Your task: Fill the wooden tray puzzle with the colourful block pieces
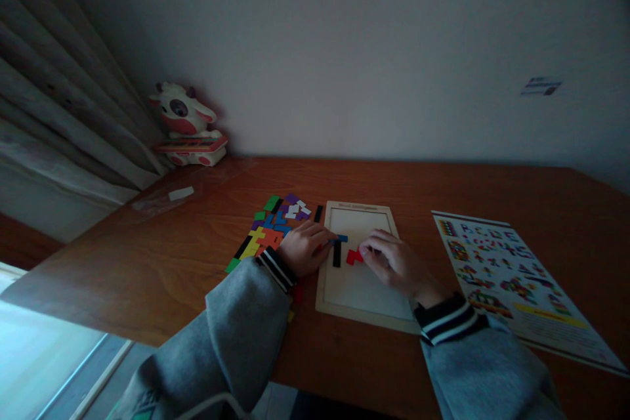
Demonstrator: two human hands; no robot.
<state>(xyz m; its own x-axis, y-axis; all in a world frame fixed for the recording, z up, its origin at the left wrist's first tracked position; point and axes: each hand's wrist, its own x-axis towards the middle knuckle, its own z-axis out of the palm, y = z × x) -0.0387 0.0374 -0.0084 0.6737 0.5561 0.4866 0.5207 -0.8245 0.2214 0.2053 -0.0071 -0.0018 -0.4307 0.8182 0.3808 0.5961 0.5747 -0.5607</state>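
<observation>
A shallow wooden puzzle tray (378, 323) with a pale inside lies in front of me. Inside it a black straight puzzle piece (337, 254) lies lengthwise, with a blue puzzle piece (342, 237) at its upper end. My left hand (306, 246) reaches over the tray's left edge, its fingertips on the blue piece. A red stepped puzzle piece (351, 256) lies to the right of the black one. My right hand (394, 261) pinches the red piece's right end between thumb and forefinger. Part of the red piece is hidden by those fingers.
Several coloured puzzle pieces (268, 236) spread left of the tray, partly under my left forearm. A black piece (318, 213) lies by the tray's upper left corner. To the right is a printed pattern sheet (522, 275). A toy cow (189, 125) and clear plastic wrap (167, 200) are at the back left.
</observation>
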